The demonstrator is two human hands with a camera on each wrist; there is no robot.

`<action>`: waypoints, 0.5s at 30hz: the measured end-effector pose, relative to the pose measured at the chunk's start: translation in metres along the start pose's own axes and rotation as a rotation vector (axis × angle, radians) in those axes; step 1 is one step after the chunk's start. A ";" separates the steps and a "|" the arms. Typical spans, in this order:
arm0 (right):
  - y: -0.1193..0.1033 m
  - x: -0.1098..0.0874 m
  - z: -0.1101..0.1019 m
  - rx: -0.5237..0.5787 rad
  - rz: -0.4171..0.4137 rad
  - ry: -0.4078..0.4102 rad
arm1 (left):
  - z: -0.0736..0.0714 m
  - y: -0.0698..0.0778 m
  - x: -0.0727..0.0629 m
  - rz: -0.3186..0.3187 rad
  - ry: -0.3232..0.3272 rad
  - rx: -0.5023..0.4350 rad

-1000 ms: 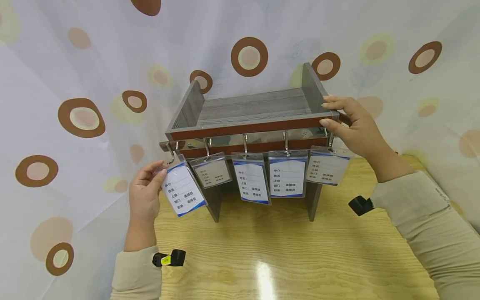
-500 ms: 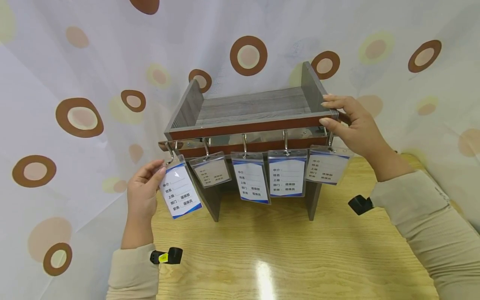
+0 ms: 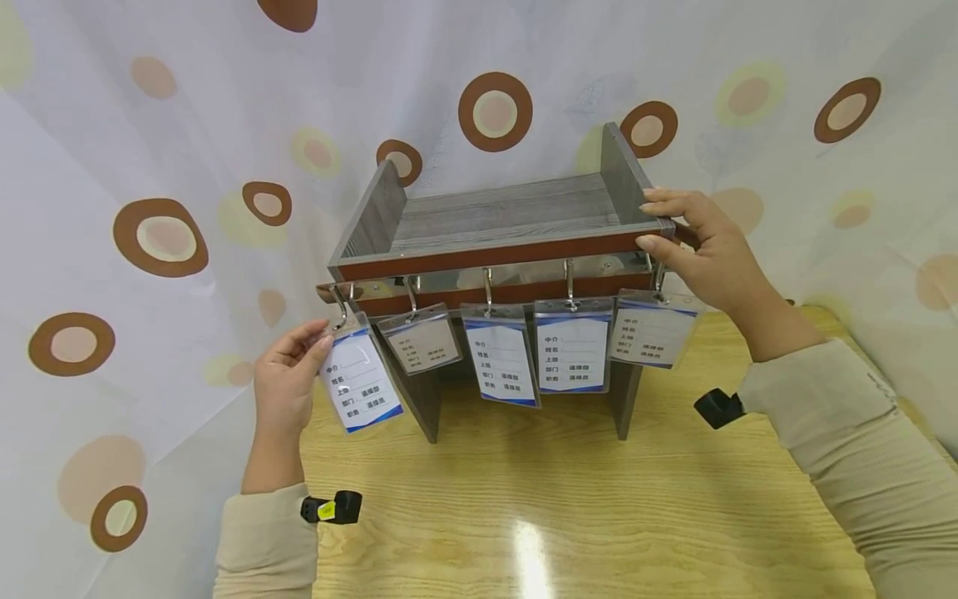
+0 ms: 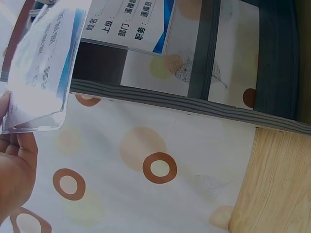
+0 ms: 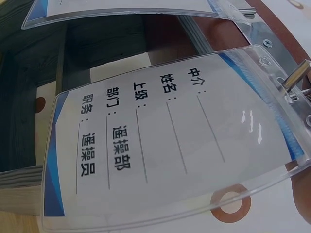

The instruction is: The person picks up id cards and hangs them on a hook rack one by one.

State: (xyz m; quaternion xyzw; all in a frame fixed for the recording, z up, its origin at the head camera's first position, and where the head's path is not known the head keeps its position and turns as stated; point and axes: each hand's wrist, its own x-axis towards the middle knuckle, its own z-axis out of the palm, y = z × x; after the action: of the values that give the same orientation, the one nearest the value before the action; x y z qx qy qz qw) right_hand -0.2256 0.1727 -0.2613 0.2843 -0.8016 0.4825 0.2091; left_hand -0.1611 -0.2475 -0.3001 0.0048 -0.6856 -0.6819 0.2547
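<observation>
My left hand pinches the upper left edge of the leftmost badge holder, a clear sleeve with a white and blue card. Its top meets the end hook; whether the hook passes through the slot I cannot tell. The left wrist view has this badge holder tilted, with thumb and fingers at its edge. My right hand grips the front right corner of a grey wooden shelf, thumb on the front edge. Just below it hangs the rightmost badge holder, which fills the right wrist view.
Between the end ones, three more badge holders hang from a metal hook rail along the shelf's brown front. The shelf stands on a wooden table. A white curtain with brown circles is behind and at the sides.
My left hand has shifted slightly left with the leftmost badge holder, which hangs a little straighter than a second ago. The right hand stays on the shelf corner.
</observation>
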 end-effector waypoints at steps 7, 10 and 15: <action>0.000 0.000 0.001 0.012 -0.001 0.001 | -0.001 -0.005 0.001 0.044 -0.002 0.020; 0.000 -0.001 0.000 0.013 -0.008 0.002 | 0.000 -0.009 0.002 0.071 -0.013 -0.002; 0.001 0.000 -0.001 0.009 -0.027 -0.001 | 0.002 -0.013 0.006 0.065 -0.010 0.044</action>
State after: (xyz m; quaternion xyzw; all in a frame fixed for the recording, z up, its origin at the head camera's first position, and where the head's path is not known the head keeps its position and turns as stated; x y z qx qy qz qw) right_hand -0.2261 0.1737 -0.2614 0.2965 -0.7955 0.4832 0.2138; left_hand -0.1711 -0.2486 -0.3104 -0.0151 -0.7016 -0.6581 0.2730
